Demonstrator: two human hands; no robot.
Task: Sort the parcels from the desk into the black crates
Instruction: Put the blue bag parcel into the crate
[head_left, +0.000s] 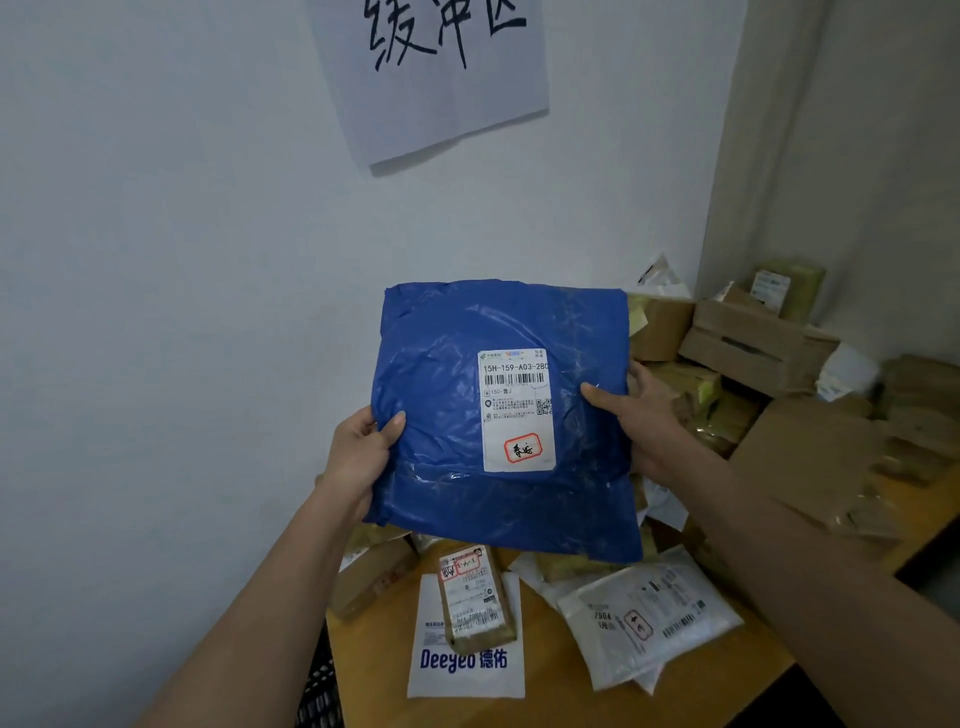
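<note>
The left hand (358, 457) and right hand (636, 415) each pinch a side edge of the blue parcel (498, 415), held up above the table (550, 675) — label facing. Read the red mark first — no black crate is in view.

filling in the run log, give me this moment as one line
step: label check | left hand: grips blue parcel | right hand: grips it | held above desk | crates: not in view

Parcels (753, 343) crowd the desk (550, 670) right and rear; bare wood near front edge.
</note>
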